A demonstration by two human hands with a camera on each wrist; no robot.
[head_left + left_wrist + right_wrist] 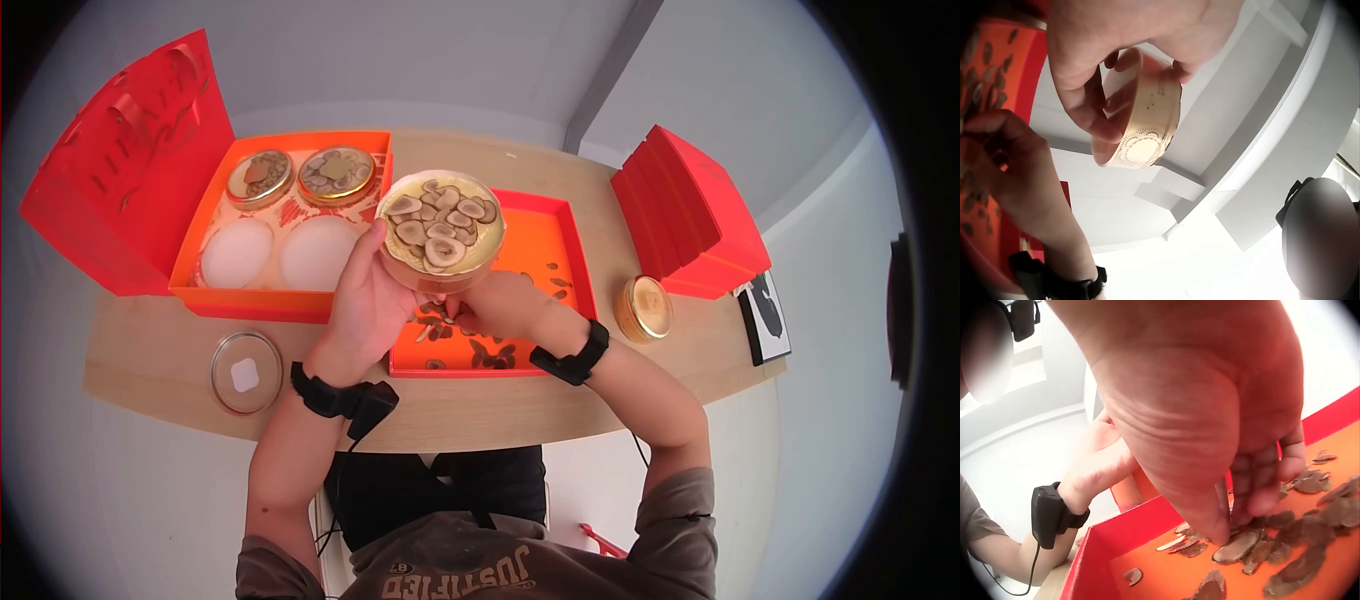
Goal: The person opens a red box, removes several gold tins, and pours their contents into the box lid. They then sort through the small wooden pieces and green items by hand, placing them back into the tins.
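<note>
My left hand holds up a round tub from below and the side, with its open top toward the head view. Pale brown dried slices lie on a yellow lining inside it. In the left wrist view the tub's wall carries a gold round pattern. Below and to the right, my right hand reaches down into an orange tray with a red rim. Its thumb and fingers come together on a dried slice, among many scattered slices.
An orange box at the left holds two lidded jars and two white round pads. Behind it stands a red bag. A clear lid lies in front. To the right are a gold-topped jar, red boxes and a black-and-white card.
</note>
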